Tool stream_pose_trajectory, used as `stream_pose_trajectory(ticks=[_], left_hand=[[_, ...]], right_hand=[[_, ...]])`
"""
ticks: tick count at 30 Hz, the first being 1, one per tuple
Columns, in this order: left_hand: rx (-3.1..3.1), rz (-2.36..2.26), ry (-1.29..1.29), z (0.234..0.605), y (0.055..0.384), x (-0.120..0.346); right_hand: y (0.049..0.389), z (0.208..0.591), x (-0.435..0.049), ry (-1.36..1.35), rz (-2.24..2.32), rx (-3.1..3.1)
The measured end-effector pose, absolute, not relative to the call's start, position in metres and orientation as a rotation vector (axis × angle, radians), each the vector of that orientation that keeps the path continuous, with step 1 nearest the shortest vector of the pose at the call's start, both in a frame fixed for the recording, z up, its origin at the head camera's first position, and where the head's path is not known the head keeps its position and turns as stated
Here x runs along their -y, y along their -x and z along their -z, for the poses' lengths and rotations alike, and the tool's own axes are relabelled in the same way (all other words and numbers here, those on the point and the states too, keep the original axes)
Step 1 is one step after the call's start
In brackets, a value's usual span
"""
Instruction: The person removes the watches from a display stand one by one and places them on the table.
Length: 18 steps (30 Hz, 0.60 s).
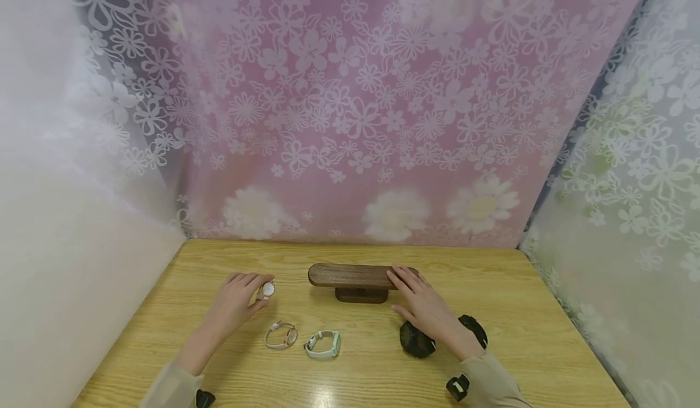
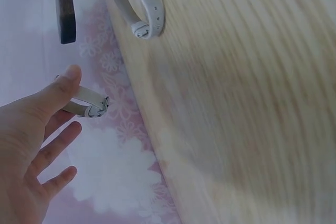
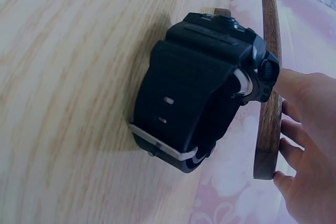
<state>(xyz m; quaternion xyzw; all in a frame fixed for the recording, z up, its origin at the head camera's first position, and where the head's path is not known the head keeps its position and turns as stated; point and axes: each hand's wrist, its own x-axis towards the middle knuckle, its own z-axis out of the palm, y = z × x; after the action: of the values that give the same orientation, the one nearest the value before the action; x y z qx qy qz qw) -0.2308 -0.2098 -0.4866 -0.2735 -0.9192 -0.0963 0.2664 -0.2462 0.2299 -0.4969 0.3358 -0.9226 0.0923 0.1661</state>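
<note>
My left hand [image 1: 236, 301] pinches a small wristwatch [image 1: 267, 290] between thumb and fingers, above the table left of the wooden stand. Its dial is white; the left wrist view shows its buckled pale strap [image 2: 89, 100]. The fingers of my right hand [image 1: 423, 301] rest on the right end of the dark wooden watch stand [image 1: 350, 274], a rounded horizontal bar on a short base. In the right wrist view its fingertips touch the bar [image 3: 269, 129]; the thumb is partly hidden behind a chunky black watch [image 3: 194, 77].
On the table [image 1: 361, 377] in front of the stand lie a pale-strapped watch [image 1: 281, 336] and a mint-green watch [image 1: 322, 345]. A black watch [image 1: 417, 339] sits below my right hand, another black watch [image 1: 474, 329] beyond the forearm. Flowered curtains [image 1: 350, 122] hang behind and at right.
</note>
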Motion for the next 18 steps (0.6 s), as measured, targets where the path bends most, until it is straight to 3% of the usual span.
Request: stream_pose_trajectory(ticks=[18], left_hand=[[2.633,0.16,0.685,0.495,0.209,0.231]], right_hand=[[0.246,0.498,-0.231,-0.958,-0.261,2.608]])
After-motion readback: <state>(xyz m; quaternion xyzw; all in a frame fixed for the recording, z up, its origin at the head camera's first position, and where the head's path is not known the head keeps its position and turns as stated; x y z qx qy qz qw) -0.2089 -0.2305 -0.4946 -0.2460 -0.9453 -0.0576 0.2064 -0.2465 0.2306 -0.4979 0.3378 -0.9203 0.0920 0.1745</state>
